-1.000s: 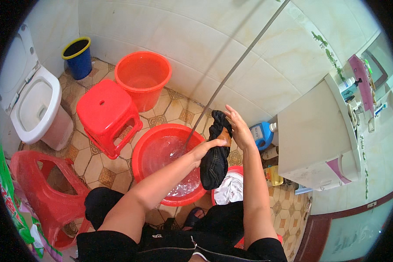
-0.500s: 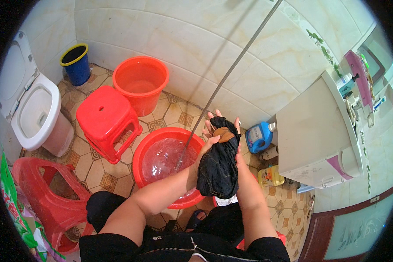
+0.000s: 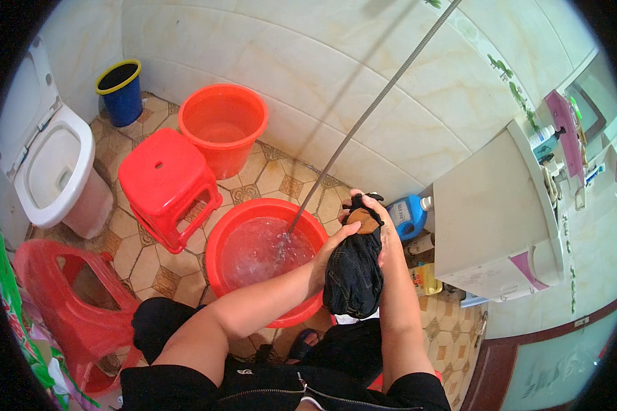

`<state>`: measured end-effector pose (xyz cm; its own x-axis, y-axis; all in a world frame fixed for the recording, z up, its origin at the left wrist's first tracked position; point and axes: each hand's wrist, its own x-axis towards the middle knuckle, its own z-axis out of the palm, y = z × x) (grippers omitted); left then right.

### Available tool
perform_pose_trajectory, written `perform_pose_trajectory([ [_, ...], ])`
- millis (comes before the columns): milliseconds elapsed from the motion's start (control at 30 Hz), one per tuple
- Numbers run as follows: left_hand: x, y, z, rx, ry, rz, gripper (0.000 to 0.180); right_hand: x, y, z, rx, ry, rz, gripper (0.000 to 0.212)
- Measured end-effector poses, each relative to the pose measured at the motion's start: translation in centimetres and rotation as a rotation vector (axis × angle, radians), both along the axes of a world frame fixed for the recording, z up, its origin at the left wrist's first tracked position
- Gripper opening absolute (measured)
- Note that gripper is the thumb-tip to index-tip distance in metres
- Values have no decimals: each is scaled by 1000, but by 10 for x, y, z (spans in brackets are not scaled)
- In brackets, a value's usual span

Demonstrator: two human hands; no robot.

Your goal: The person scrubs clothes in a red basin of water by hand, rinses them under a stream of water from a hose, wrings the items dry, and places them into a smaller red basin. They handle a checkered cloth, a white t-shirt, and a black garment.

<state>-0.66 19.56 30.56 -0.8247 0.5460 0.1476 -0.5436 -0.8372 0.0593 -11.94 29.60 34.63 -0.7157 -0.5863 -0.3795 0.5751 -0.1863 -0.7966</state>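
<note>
A black stitched cloth item (image 3: 353, 274) is gripped between both hands, bunched at its top and hanging in a rounded lump. A brown oval piece (image 3: 365, 220) shows at the upper part of the cloth; whether it is sewn on or a loose bar I cannot tell. My left hand (image 3: 339, 241) closes on the cloth from its left side, thumb against the brown piece. My right hand (image 3: 382, 220) wraps the cloth from the right, fingers curled over its top. To the left is a red basin (image 3: 216, 253) of water, with a grey shower hose (image 3: 373, 103) reaching down into it.
Beyond the basin are a red stool (image 3: 161, 157) and an orange-red bucket (image 3: 243, 113). A white toilet (image 3: 82, 157), a blue bin (image 3: 123, 109) and a red plastic chair (image 3: 48, 274) are at left. A blue bottle (image 3: 408, 218) stands by the white cabinet (image 3: 493, 205) at right.
Both hands have moved slightly right with the black cloth. The right fingers, spread behind the cloth before, are now folded over its top. The view has shifted slightly.
</note>
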Motion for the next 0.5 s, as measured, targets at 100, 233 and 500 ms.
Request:
perform_pose_trajectory([
  [100,1,12,0,-1,-14,101,64,-22,9,-10,-64,-4,167,25],
  [233,4,8,-4,6,22,184,62,28,-33,23,-344,-98,46,39],
  [500,6,5,2,-131,-1,45,56,-10,-5,12,-171,-66,247,37],
])
